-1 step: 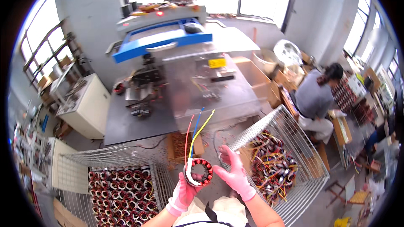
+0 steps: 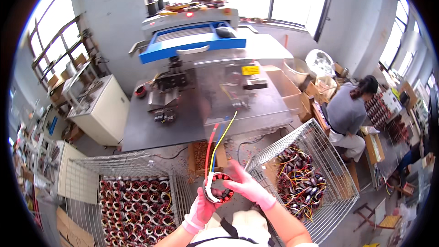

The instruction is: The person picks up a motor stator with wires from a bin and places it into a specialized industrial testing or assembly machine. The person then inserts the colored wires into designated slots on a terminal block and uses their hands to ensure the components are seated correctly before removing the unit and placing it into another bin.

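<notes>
A ring-shaped motor stator (image 2: 211, 196) with dark red windings sits in my left hand (image 2: 201, 210), whose pink-gloved fingers are closed around its left and lower side. A white sleeve (image 2: 210, 184) runs along its left rim. Red, blue and yellow lead wires (image 2: 215, 153) rise from the sleeve toward the bench. My right hand (image 2: 247, 188), also gloved in pink, is at the stator's right side with fingers apart. Its thumb overlaps the upper right rim; whether it touches is unclear. Its upper fingers are blurred.
Left stands a wire basket (image 2: 87, 167) with rows of stators; right, a tilted wire basket (image 2: 340, 199) of jumbled ones. Ahead is a grey bench (image 2: 183, 132) with a clear guard panel (image 2: 219, 105) and a blue-fronted machine (image 2: 196, 48). A co-worker (image 2: 345, 110) sits at the right.
My right hand has moved left to the stator, its thumb now over the rim. The wires lean slightly further right. The whole view has shifted, with the bench appearing further right.
</notes>
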{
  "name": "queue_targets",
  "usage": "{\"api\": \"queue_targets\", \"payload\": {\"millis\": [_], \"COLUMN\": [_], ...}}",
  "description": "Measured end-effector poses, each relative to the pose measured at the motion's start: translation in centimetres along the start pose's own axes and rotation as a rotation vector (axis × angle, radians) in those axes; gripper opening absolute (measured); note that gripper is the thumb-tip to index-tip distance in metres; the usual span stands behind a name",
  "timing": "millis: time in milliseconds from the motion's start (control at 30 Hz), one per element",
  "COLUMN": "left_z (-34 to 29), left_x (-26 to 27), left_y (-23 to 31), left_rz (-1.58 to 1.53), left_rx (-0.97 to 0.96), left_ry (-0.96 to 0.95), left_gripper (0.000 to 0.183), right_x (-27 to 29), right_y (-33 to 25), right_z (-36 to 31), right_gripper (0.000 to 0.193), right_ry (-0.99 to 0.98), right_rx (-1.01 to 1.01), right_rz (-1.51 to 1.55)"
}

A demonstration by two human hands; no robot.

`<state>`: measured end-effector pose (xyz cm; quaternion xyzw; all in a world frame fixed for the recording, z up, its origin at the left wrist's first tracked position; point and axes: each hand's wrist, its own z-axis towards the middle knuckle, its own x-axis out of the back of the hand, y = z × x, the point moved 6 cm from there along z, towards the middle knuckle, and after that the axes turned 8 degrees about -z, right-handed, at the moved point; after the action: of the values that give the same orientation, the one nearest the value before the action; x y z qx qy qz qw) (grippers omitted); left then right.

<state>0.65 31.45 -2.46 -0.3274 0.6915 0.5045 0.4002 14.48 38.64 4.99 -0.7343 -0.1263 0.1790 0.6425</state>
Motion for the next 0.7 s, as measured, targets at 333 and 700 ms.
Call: {"api": "queue_targets", "payload": {"millis": [333, 700], "left_z": [-3.8, 3.4], "left_x": [6.0, 5.1], "left_y": [11.1, 23.9], "left_rz": [0.276, -0.446], "left_rx": [-0.285, -0.920], "left_ry": [0.112, 0.209], "left_gripper": [0.050, 0.039], "right_x": [-11.6, -6.7], "right_y": [0.4, -3.9], "right_z": [4.5, 12.2], "right_gripper": [0.053, 0.041], "right_ry": [-0.581, -0.278], "right_rx": [-0.150, 0.061], "right_rz": [-0.666, -0.625]}}
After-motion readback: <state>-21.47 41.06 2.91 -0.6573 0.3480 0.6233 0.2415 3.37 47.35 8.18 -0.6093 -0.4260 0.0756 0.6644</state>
